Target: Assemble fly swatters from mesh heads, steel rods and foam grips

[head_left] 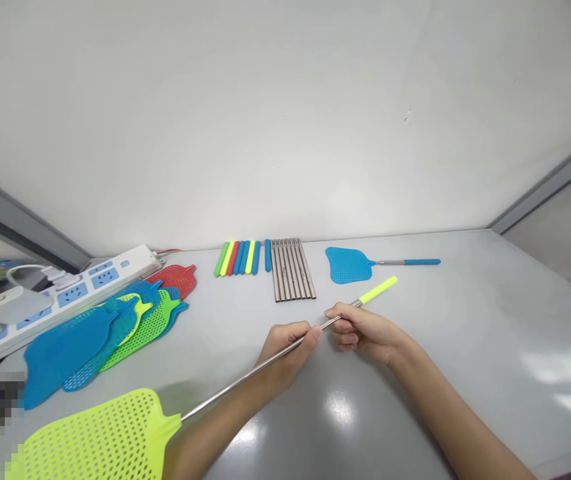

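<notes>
Both my hands grip a yellow-green fly swatter (pixel 110 433) with a long, thin metal rod, extended in sections. My left hand (pixel 288 347) is closed on the middle of the rod, its thumb lying along the metal. Nearer the handle, my right hand (pixel 360 330) is closed round the thicker part of the rod. The yellow grip sleeve (pixel 379 290) sticks out beyond my right hand. The perforated head hangs at the lower left, partly cut off by the frame edge. Behind my hands, a blue fly swatter (pixel 350 265) with a short rod and blue handle lies flat.
Several bare metal rods (pixel 292 270) lie side by side near the wall. Left of them sits a row of coloured grip sleeves (pixel 238 258). Blue, green, yellow and red swatter heads (pixel 70 347) overlap on the left, beside a white power strip (pixel 132 265) with plugs in it.
</notes>
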Demonstrator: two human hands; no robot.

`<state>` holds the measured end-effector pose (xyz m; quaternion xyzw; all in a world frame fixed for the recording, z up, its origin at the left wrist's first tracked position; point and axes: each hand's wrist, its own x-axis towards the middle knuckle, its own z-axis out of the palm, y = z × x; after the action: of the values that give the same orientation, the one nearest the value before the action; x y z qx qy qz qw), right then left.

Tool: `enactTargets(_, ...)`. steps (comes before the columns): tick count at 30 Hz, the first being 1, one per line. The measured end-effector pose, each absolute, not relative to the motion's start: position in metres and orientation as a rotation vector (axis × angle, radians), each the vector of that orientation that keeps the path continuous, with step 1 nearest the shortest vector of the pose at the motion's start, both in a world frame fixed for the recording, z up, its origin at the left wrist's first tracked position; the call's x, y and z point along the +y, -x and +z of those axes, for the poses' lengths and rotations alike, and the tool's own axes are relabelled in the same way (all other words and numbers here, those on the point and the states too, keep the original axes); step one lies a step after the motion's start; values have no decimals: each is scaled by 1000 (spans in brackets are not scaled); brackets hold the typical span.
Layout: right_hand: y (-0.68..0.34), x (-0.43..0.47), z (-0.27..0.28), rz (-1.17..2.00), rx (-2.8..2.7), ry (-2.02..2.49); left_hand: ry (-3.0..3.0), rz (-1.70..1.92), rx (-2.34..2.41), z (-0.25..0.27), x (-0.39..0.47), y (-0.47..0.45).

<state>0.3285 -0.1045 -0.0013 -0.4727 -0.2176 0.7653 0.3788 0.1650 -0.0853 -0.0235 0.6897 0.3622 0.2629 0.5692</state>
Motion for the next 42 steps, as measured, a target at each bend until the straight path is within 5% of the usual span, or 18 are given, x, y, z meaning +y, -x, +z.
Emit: enactTargets(42, -353, -97, -12, 1867, -446, 1129, -1497, 694, 970, -25, -88, -165)
